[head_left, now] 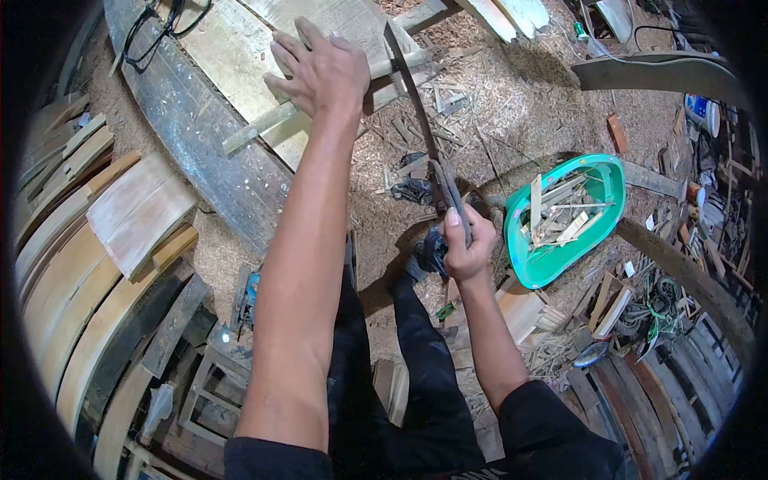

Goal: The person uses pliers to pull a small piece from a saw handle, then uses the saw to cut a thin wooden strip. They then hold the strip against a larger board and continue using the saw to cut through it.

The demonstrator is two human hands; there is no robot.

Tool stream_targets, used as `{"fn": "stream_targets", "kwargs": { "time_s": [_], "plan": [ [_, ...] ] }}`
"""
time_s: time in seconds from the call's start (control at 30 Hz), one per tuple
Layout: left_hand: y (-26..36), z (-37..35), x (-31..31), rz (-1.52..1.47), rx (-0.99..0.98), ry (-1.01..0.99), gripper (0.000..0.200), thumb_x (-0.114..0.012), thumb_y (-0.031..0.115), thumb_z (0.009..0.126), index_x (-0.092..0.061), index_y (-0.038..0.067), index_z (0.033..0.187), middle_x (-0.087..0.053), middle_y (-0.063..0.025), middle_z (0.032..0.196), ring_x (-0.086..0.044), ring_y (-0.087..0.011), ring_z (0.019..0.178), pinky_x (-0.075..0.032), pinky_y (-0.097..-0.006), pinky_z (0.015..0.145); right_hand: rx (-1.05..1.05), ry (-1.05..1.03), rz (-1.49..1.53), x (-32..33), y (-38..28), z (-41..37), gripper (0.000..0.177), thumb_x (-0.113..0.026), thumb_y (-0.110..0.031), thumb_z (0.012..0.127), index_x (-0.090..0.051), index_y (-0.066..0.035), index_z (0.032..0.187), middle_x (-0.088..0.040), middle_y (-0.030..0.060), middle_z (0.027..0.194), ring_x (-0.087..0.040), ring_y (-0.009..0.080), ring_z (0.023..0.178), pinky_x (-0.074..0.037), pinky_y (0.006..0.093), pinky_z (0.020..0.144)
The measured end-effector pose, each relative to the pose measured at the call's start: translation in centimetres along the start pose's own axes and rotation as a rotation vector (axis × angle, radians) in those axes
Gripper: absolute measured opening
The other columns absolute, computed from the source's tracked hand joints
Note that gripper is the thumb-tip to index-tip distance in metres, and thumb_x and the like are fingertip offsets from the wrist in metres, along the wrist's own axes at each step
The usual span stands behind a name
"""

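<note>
My left hand (322, 72) lies with fingers spread across a narrow wooden strip (252, 134), pressing it against a pale board (232, 48) on the workbench (188, 120). The strip sticks out past the bench's right edge. In my right hand (469, 246) is the handle of a handsaw (416, 104), fingers wrapped round it. Its long dark blade points away from me and crosses the strip's overhanging part, to the right of my left hand.
A green plastic tub (520, 260) of wood offcuts stands right of the saw. Black cables (148, 36) lie on the bench's far left. Stacked planks (76, 280) line the left side, with more timber (640, 392) at lower right. Sawdust and scraps cover the floor.
</note>
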State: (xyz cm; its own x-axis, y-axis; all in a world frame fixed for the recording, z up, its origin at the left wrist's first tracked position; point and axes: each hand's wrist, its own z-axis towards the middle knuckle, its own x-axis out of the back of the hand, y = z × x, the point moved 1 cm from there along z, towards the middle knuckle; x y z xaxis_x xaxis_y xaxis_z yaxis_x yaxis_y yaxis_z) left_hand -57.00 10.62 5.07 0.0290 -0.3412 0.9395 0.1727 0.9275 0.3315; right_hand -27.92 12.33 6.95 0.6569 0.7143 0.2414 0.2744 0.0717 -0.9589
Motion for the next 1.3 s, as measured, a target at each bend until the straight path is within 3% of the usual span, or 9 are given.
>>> {"fn": "stream_targets", "kwargs": {
  "time_s": [0.3, 0.4, 0.43, 0.53, 0.67, 0.83, 1.0, 1.2, 1.3],
  "plan": [
    [1.9, 0.9, -0.2, 0.017, 0.052, -0.064, 0.069, -0.036, 0.038, 0.1, -0.017, -0.001, 0.155, -0.01, -0.0286, 0.16, -0.004, -0.0374, 0.151, 0.003, -0.0577, 0.119, -0.017, 0.042, 0.015, -0.2, -0.8, 0.4, 0.033, -0.06, -0.019, 0.094, -0.049, -0.003, 0.068, -0.039, -0.0012, 0.055, -0.036, 0.0065, 0.051, -0.03, 0.0275, 0.047],
    [3.3, 2.4, -1.2, -0.184, -0.17, -0.015, 0.07, -0.035, 0.038, 0.1, -0.016, 0.0, 0.155, -0.009, -0.0261, 0.161, -0.003, -0.0357, 0.152, 0.003, -0.0568, 0.119, -0.049, 0.097, 0.08, -1.1, -0.9, 1.7, 0.032, -0.06, -0.019, 0.094, -0.05, -0.003, 0.069, -0.04, -0.0023, 0.056, -0.037, 0.0063, 0.052, -0.03, 0.0275, 0.047],
    [3.7, 2.7, -1.3, -0.065, -0.157, -0.072, 0.072, -0.035, 0.041, 0.1, -0.015, 0.0, 0.155, -0.01, -0.0239, 0.162, -0.003, -0.0343, 0.152, 0.003, -0.0554, 0.119, -0.014, 0.087, 0.056, -1.2, -0.9, 2.3, 0.031, -0.061, -0.019, 0.094, -0.051, -0.003, 0.07, -0.04, -0.0029, 0.056, -0.037, 0.0061, 0.053, -0.031, 0.0272, 0.047],
    [3.6, 3.0, -1.2, -0.203, -0.136, -0.076, 0.072, -0.039, 0.037, 0.098, -0.018, -0.003, 0.154, -0.011, -0.0236, 0.162, 0.001, -0.0335, 0.152, 0.01, -0.0531, 0.119, -0.029, 0.068, 0.073, -1.7, -1.3, 2.8, 0.029, -0.061, -0.019, 0.094, -0.052, -0.003, 0.071, -0.043, -0.0021, 0.055, -0.041, 0.0063, 0.051, -0.034, 0.028, 0.047],
    [3.6, 3.7, -2.4, -0.229, -0.053, 0.07, 0.072, -0.039, 0.041, 0.099, -0.021, -0.002, 0.153, -0.015, -0.0225, 0.161, -0.005, -0.0325, 0.152, 0.005, -0.0539, 0.12, 0.018, 0.097, -0.022, -1.1, -2.2, 1.6, 0.029, -0.062, -0.02, 0.093, -0.054, -0.002, 0.071, -0.045, 0.0021, 0.052, -0.047, 0.0078, 0.048, -0.037, 0.0307, 0.046],
    [4.2, 4.2, -2.3, -0.082, -0.034, 0.144, 0.066, -0.046, 0.033, 0.093, -0.032, -0.002, 0.148, -0.026, -0.0219, 0.158, -0.017, -0.0326, 0.149, -0.004, -0.0544, 0.119, -0.104, 0.026, -0.022, -0.4, -3.8, 5.6, 0.035, -0.054, -0.022, 0.096, -0.053, -0.003, 0.066, -0.045, -0.0021, 0.056, -0.043, 0.0066, 0.055, -0.033, 0.0265, 0.05],
    [4.8, 4.2, -1.7, -0.021, -0.028, 0.198, 0.061, -0.049, 0.031, 0.092, -0.04, 0.002, 0.145, -0.034, -0.0218, 0.155, -0.026, -0.0341, 0.146, -0.01, -0.0553, 0.118, -0.03, -0.027, -0.073, 2.2, -5.8, 5.3, 0.03, -0.06, -0.019, 0.094, -0.054, -0.003, 0.069, -0.042, 0.0035, 0.052, -0.041, 0.0099, 0.047, -0.035, 0.0313, 0.045],
    [4.8, 4.4, -1.8, 0.007, -0.02, 0.184, 0.061, -0.049, 0.032, 0.092, -0.041, 0.003, 0.145, -0.034, -0.0213, 0.155, -0.027, -0.0334, 0.146, -0.011, -0.0542, 0.119, -0.172, -0.045, -0.087, 0.6, -9.2, 10.3, 0.03, -0.062, -0.019, 0.094, -0.056, -0.003, 0.07, -0.044, 0.0039, 0.052, -0.042, 0.0085, 0.048, -0.036, 0.0311, 0.045],
    [4.9, 4.1, -1.3, 0.028, -0.003, 0.148, 0.062, -0.049, 0.033, 0.092, -0.04, 0.004, 0.145, -0.033, -0.0201, 0.156, -0.027, -0.0323, 0.146, -0.011, -0.0536, 0.119, -0.136, -0.047, -0.112, 2.2, -10.6, 6.6, 0.028, -0.062, -0.019, 0.095, -0.058, -0.002, 0.072, -0.044, 0.0023, 0.052, -0.043, 0.0079, 0.048, -0.037, 0.0303, 0.045]
  ]
}}
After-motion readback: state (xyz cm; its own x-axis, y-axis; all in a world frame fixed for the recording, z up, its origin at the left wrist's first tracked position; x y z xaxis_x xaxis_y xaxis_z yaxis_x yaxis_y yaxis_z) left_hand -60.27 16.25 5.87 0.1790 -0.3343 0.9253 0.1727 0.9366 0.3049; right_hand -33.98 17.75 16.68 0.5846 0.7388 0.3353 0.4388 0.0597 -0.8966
